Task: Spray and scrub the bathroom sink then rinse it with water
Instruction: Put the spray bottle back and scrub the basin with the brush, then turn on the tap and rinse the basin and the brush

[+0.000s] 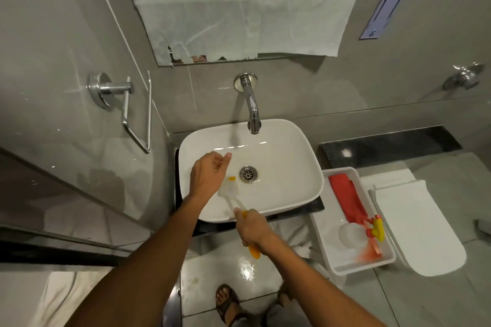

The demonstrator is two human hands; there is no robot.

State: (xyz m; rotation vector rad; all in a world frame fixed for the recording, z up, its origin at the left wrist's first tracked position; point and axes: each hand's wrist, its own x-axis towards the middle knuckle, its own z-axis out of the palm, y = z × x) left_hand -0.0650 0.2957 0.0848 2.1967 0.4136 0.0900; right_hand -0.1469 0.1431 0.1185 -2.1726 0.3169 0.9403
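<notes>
A white rectangular sink (289,167) sits on a dark counter, with a metal drain (248,174) in its middle and a chrome wall tap (252,109) above it. My right hand (251,229) is shut on the yellow handle of a scrub brush (230,188). The brush's white, yellow-tipped head lies in the basin just left of the drain. My left hand (210,172) hovers inside the basin over the brush head, fingers loosely curled and holding nothing. No water is visibly running from the tap.
A white tray (345,268) to the right holds a red spray bottle (350,202) with a yellow trigger and a round white object. A white toilet lid (419,225) lies beyond it. A chrome towel holder (127,106) hangs on the left wall. My sandalled foot (225,302) stands below.
</notes>
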